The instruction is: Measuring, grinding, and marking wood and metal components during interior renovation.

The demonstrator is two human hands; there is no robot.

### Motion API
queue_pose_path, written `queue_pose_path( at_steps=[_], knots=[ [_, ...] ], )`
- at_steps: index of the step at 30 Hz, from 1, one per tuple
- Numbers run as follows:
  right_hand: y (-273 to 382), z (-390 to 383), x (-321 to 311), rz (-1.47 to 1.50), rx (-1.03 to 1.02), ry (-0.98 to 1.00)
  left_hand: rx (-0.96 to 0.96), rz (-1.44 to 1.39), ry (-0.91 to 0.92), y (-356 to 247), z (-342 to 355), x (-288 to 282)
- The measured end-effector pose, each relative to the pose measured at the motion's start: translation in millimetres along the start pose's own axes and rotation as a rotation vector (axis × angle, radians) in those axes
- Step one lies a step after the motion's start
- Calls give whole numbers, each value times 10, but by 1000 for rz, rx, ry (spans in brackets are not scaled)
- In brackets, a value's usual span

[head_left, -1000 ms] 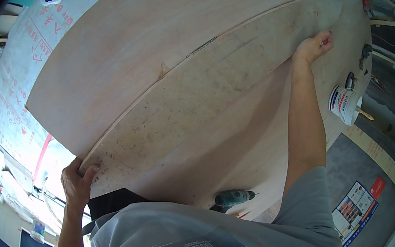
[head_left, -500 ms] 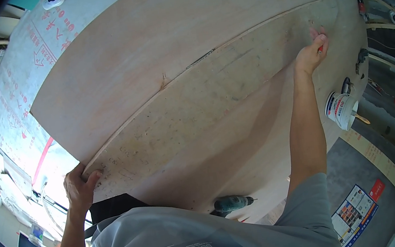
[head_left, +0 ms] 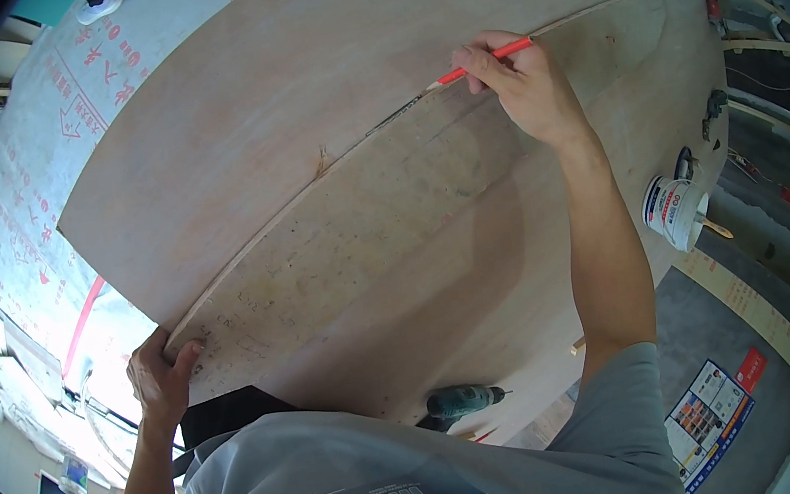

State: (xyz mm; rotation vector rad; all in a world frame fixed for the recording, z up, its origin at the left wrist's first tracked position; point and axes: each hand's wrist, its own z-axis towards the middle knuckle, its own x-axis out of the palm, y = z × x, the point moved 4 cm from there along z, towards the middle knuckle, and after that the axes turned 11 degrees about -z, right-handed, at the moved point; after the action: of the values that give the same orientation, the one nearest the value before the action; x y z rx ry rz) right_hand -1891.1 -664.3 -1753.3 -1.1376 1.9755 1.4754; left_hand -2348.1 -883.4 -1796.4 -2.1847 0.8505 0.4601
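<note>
A long plywood strip (head_left: pixel 340 214) lies on top of a large plywood sheet (head_left: pixel 226 119). My left hand (head_left: pixel 161 381) grips the strip's left end, the thumb on its upper face and the fingers over the corner. My right hand (head_left: pixel 535 91) pinches a red pencil (head_left: pixel 494 55) above the strip's long far edge. The pencil slants down to the left, its tip at that edge near a short dark mark (head_left: pixel 394 118). A splintered spot (head_left: pixel 320 161) shows along the same edge.
A green cordless drill (head_left: pixel 462 400) lies on the sheet close to my body. At the right edge stands a white bucket (head_left: pixel 669 208) with a brush (head_left: pixel 717 228) sticking out. Printed white boards (head_left: pixel 81 99) stretch along the left. Someone's foot (head_left: pixel 100 5) is at the far left.
My right hand has moved left from the strip's right end to its far edge, bringing the pencil tip down to that edge. My left hand keeps its place.
</note>
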Motion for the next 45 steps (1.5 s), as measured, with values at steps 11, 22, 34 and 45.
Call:
queue_pose_path(
  at_steps=[11,22,34,45],
  knots=[
    [-253,-108,244,-334,-494,-444,140,91,-117,87,-8,40],
    [-307,-111,340,-457,-523,-455,100,77,-86,56,-23,8],
    [-226,-125,336,-509,-547,-413,-105,6,62,-33,-15,-23],
    [-255,-163,201,-376,-308,-423,-61,-18,5,-96,-41,-51]
  ],
)
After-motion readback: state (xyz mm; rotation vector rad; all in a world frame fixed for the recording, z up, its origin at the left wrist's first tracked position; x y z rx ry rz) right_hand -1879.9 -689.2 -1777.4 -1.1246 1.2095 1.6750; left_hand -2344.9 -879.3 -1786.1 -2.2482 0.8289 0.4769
